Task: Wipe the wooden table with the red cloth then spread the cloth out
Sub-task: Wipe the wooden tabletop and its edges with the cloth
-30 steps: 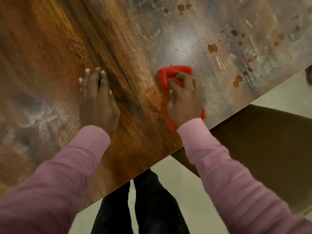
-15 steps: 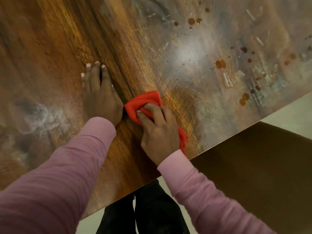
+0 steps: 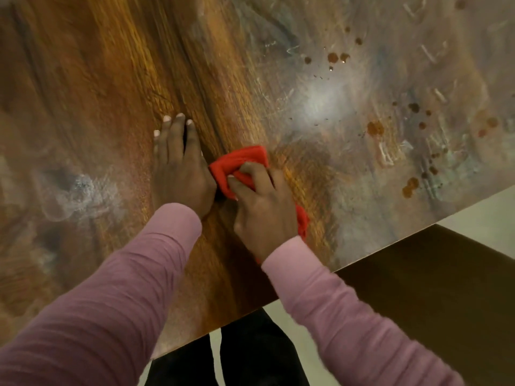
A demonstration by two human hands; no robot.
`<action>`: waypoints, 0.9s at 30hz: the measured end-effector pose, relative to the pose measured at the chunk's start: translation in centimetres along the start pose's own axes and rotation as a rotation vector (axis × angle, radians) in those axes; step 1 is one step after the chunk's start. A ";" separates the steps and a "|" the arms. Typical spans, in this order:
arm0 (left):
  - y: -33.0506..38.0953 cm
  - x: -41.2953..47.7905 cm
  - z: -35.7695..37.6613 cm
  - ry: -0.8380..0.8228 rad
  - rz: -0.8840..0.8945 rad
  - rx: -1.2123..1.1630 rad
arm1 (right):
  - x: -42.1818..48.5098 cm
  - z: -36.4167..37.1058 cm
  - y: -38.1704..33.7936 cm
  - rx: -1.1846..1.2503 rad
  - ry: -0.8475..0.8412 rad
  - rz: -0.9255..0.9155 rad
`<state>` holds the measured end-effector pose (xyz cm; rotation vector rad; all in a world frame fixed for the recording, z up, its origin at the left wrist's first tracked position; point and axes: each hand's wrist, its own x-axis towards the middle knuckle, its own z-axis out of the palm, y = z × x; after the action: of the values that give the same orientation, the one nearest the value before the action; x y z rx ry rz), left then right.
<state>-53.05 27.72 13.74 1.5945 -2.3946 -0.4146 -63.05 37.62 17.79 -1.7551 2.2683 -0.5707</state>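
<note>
Gripping the bunched red cloth (image 3: 240, 162) near the edge of the wooden table (image 3: 111, 79).
The right hand (image 3: 263, 214) curled round it, just beside the flat, straight-fingered left hand (image 3: 181, 174); brown spots (image 3: 375, 128) dotted the wood beyond.

Left hand (image 3: 181, 174) flat, fingers straight; right hand (image 3: 264, 215) (just beside it) curled round red cloth (image 3: 241, 160)

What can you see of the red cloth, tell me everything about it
The red cloth is soft-looking fabric, bunched into folds, not spread out. It lies on the wooden table near its front edge. The right hand grips it with curled fingers, hiding its middle; a folded end ahead of the fingers and a strip beside the wrist show. The folded end meets the left hand, which rests flat on the table.
</note>
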 end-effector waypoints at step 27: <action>0.6 0.4 -1.0 -0.078 -0.013 -0.117 | 8.1 1.5 -0.7 -0.058 0.026 -0.004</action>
<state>-53.33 27.47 14.93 1.5714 -2.3691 -0.6190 -63.98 29.42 17.31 -1.7896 2.3211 -0.5369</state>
